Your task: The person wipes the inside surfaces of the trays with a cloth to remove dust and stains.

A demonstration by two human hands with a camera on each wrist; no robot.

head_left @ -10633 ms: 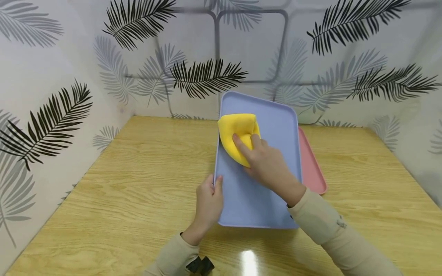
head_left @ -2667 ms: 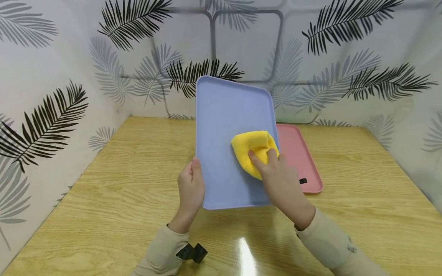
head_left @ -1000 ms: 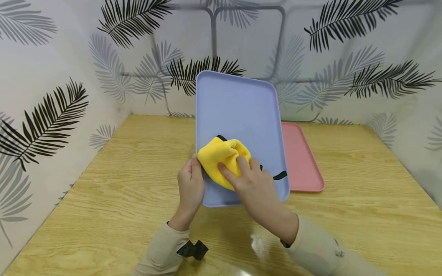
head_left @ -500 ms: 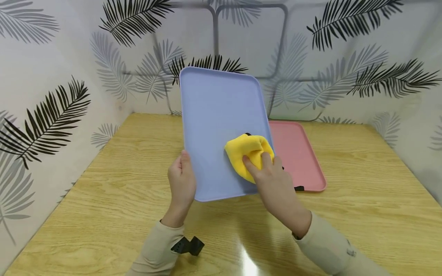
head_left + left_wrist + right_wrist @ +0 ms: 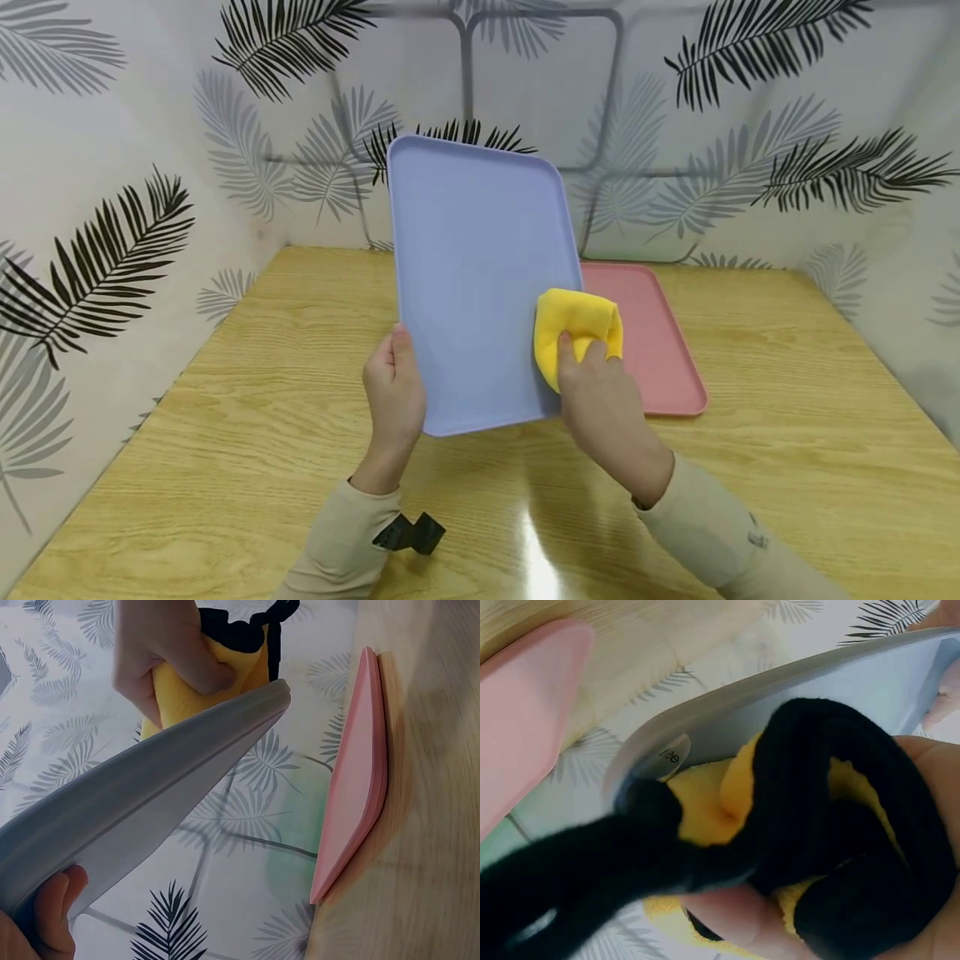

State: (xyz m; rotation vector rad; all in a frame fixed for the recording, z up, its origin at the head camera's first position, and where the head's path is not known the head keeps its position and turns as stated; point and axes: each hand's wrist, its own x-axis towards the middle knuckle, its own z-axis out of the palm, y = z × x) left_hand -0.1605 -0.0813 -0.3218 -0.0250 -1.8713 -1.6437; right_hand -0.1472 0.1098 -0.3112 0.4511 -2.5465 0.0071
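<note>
The left hand (image 5: 395, 387) grips the rectangular pale-blue plastic tray (image 5: 480, 283), tilted above the wood-grain counter (image 5: 262, 433) between its side edges; the right hand (image 5: 603, 412), clutching the yellow black-edged cloth (image 5: 577, 312), should wipe with even pressure.

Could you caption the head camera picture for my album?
The left hand holds up a blue tray; the right hand holds a yellow cloth at its edge.

Pale-blue tray (image 5: 472, 275) up in the air, tilted, round-cornered, low-rimmed; and there's the yellow cloth (image 5: 573, 312), black-trimmed, crumpled, right at the tray's right-hand edge!
</note>
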